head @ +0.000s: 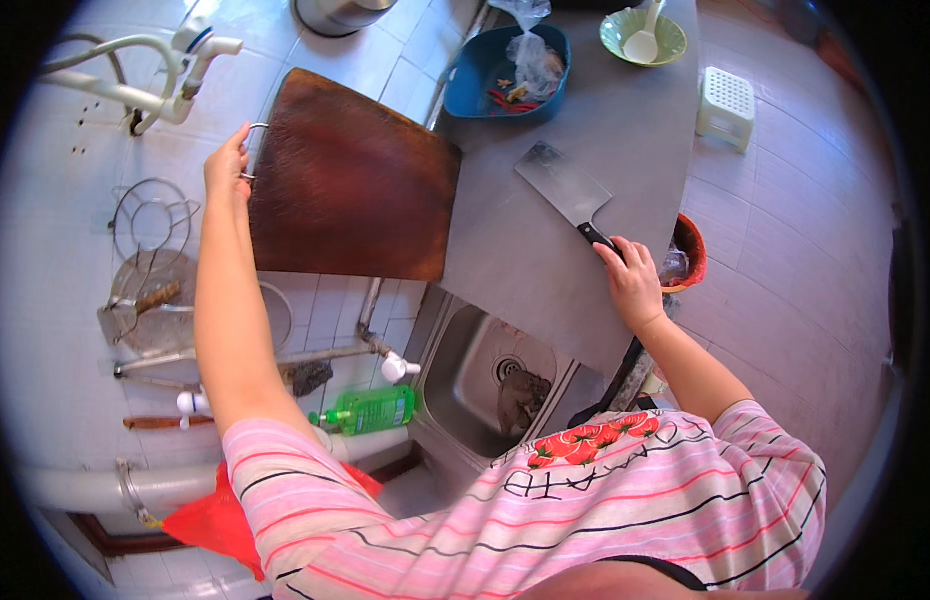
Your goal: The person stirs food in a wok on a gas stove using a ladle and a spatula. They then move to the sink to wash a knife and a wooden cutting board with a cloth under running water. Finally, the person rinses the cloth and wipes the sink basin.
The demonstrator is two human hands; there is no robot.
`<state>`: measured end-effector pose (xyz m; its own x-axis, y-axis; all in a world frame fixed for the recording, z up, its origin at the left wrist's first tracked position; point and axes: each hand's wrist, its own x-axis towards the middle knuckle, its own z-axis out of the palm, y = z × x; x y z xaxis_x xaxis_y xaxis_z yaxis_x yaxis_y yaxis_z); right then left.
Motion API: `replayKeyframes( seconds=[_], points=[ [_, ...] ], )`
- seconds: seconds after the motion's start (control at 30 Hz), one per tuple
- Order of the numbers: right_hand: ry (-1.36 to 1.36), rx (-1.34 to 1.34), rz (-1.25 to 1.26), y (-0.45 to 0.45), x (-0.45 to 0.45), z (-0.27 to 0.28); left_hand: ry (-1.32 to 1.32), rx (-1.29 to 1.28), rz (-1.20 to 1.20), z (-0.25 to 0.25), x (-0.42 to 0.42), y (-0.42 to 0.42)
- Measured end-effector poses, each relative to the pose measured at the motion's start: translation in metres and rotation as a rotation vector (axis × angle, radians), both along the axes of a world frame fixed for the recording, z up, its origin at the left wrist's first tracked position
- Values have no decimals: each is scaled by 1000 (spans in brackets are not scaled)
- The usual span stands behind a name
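Observation:
My left hand (228, 165) grips the metal handle of a dark brown wooden cutting board (352, 180). The board is tilted up, its broad face toward me, with its lower right edge by the counter. On the grey countertop (525, 292) lies a cleaver (564, 180) with a wide steel blade pointing away to the upper left. My right hand (631, 281) has its fingers around the end of the cleaver's black handle; the palm side is hidden.
A blue basin (465, 82) holds a plastic bag and red peppers. Beyond it sits a green bowl (678, 41) with a white spoon (642, 46). Nearer me are a steel sink (465, 375) containing a dark cloth (521, 401), and a green soap bottle (378, 411). A faucet (202, 60) juts from the wall.

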<state>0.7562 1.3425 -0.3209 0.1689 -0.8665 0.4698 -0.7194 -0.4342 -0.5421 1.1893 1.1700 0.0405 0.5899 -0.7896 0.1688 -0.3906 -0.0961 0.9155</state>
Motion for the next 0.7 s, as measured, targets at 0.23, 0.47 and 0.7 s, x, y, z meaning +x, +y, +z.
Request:
replayKeyframes(
  seconds=[0.23, 0.47, 0.7],
  points=[
    [22, 6, -2, 1, 0, -2, -1059, -110, 279, -19, -4, -24],
    [12, 34, 15, 3, 4, 5, -1846, -430, 406, -39, -11, -23],
    [22, 21, 11, 6, 6, 6, -2081, 15, 156, -60, -19, -3]
  ],
)
